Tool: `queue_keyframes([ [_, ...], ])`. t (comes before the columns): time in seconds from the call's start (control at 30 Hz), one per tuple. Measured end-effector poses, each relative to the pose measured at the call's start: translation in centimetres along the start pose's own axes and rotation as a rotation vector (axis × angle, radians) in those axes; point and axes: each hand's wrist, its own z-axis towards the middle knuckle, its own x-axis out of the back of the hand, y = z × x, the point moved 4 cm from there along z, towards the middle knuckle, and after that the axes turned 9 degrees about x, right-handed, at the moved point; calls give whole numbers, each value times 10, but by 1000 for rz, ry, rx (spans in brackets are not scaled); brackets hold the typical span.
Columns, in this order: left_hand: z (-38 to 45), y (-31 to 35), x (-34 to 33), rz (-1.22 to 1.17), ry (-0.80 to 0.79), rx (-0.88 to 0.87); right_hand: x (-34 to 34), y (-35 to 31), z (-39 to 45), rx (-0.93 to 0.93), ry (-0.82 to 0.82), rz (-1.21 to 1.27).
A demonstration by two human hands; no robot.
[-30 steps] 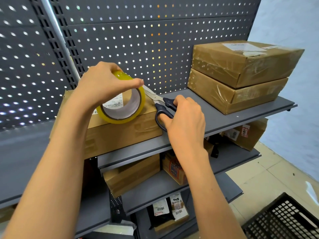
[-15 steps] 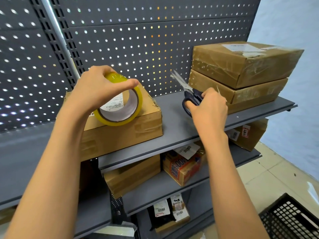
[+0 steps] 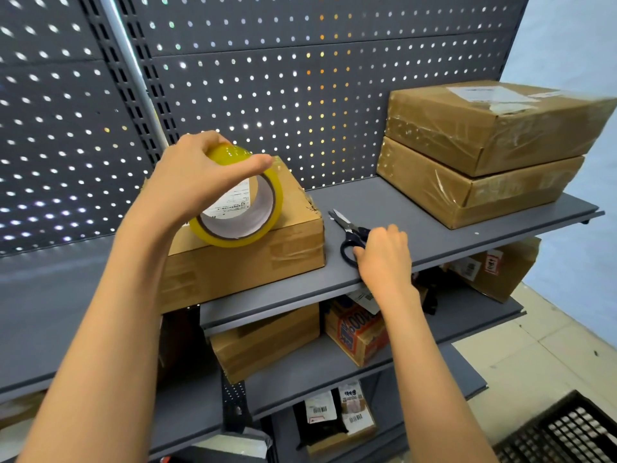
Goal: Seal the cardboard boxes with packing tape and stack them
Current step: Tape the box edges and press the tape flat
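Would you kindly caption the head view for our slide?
Left hand grips tape roll atop box; right hand rests on scissors.

Left hand [image 3: 197,178] covers the upper left of the tape roll [image 3: 245,212] and the label on the cardboard box [image 3: 253,259] behind it; label print seen through the roll's core too small to read. Left end of this box hidden behind the left forearm.

Right hand [image 3: 384,259] covers part of the scissors [image 3: 350,232] handles; fingers under the palm not visible, grip cannot be told.

Top stacked box [image 3: 494,128] cut off by the right picture edge; its label print illegible.

Black crate [image 3: 567,436] cut off at the bottom right corner.

Parcels on the lower shelves partly hidden by the top shelf [image 3: 434,212] front edge.
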Motion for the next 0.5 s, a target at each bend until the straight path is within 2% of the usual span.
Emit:
queue_keyframes([
  [0.33, -3, -2, 3, 17, -1, 5, -4, 0, -3, 89, 1, -61],
  [0.5, -4, -3, 5, 22, -20, -1, -1, -3, -3, 151, 77, -27],
])
